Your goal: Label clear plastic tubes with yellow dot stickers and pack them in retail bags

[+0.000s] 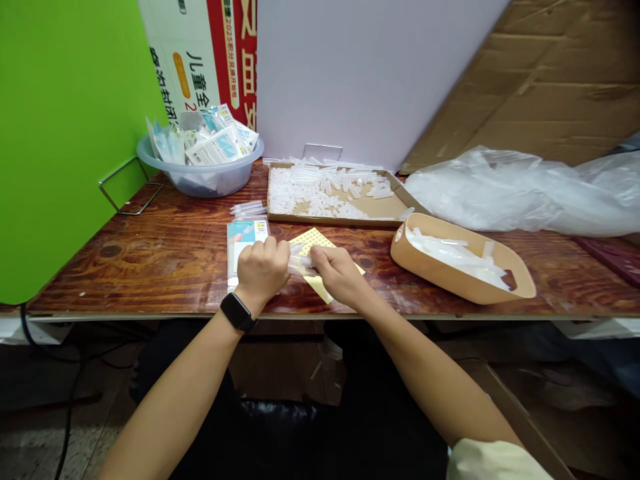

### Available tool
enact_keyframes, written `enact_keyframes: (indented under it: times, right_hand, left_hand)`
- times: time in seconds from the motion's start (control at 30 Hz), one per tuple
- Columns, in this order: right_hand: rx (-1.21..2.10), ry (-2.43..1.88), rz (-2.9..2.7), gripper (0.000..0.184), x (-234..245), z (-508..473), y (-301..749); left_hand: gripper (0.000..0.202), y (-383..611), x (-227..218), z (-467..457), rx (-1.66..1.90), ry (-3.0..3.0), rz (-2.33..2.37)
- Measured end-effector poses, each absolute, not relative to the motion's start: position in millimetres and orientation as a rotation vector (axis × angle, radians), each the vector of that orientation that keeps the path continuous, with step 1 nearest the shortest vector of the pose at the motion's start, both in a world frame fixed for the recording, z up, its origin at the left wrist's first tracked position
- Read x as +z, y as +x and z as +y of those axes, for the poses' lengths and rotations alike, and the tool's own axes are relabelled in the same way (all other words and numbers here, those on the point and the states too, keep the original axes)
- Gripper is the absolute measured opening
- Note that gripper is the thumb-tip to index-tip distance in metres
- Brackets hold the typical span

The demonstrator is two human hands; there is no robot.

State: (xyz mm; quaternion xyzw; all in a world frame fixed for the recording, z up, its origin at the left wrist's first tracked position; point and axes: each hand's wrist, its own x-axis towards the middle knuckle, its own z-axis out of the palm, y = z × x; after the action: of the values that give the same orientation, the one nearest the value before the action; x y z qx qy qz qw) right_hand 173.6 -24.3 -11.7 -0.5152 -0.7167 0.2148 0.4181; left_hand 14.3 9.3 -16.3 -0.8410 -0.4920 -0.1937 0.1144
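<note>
My left hand [261, 267], with a black watch on its wrist, is closed around a small clear plastic bag [299, 264] over the wooden table [165, 267]. My right hand [336, 270] pinches the bag's other end, fingers together. Both hands hover above a yellow dotted sheet [313, 239]. A stack of printed packets [245, 237] lies just left of my left hand. Clear empty sleeves [249, 209] lie behind it.
A flat cardboard tray [285, 217] of small white plastic pieces sits at the back centre. A tan oval basket [435, 267] with clear pieces stands at right. A clear bowl [200, 177] holds finished packets at back left. Crumpled plastic sheeting [525, 190] lies at far right.
</note>
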Motion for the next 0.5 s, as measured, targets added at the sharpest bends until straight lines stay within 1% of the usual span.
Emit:
enact_keyframes:
  times: [0.07, 0.13, 0.17, 0.27, 0.37, 0.5]
  right_hand:
    - [0.709, -1.261, -1.594, 0.04, -12.1, -21.0, 176.4]
    - [0.79, -1.199, -1.423, 0.023, -13.8, -17.8, 179.9]
    - [0.798, -1.179, -1.361, 0.019, -15.1, -16.6, 181.1]
    - [0.826, -1.15, -1.251, 0.019, -18.5, -15.1, 180.3]
    - [0.888, -1.161, -1.207, 0.027, -18.9, -15.5, 175.7]
    - [0.741, -1.295, -1.232, 0.035, -16.2, -15.0, 173.9]
  left_hand:
    - [0.021, 13.5, -16.8, 10.9, -0.592, -2.437, -1.485]
    - [0.018, 11.3, -16.9, 13.7, -0.612, -2.389, -1.559]
    - [0.016, 9.9, -16.9, 15.3, -0.617, -2.363, -1.596]
    - [0.014, 6.0, -17.6, 19.3, -0.617, -2.297, -1.683]
    - [0.013, 4.5, -18.9, 21.0, -0.619, -2.267, -1.731]
    - [0.012, 4.5, -19.7, 22.0, -0.623, -2.257, -1.751]
